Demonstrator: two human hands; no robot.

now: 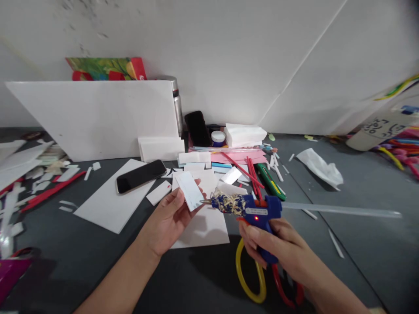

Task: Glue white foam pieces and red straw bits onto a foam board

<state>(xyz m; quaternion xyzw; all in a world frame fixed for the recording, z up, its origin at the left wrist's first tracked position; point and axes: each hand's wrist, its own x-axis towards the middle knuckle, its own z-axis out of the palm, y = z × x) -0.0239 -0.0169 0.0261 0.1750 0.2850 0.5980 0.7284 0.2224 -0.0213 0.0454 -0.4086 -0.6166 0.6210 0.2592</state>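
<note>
My left hand [170,218] holds a small white rectangular foam-board piece [189,190], thumb on its face and fingers behind. In my right hand [278,244] is a blue hot glue gun [248,205], its red light lit and its barrel crusted with dried glue. A long clear glue stick [340,210] juts out of the back of the gun. The metal nozzle [206,201] meets or nearly meets the lower right corner of the white piece. Partly hidden under my right hand lie scissors with one yellow and one red handle [240,270].
White sheets [104,205] lie on the dark table, one beneath a black phone [141,176]. A large white board [98,122] leans at the back left, near a steel flask [177,104]. A green utility knife [270,181], red sticks [252,172] and crumpled tissue [319,168] lie rightward.
</note>
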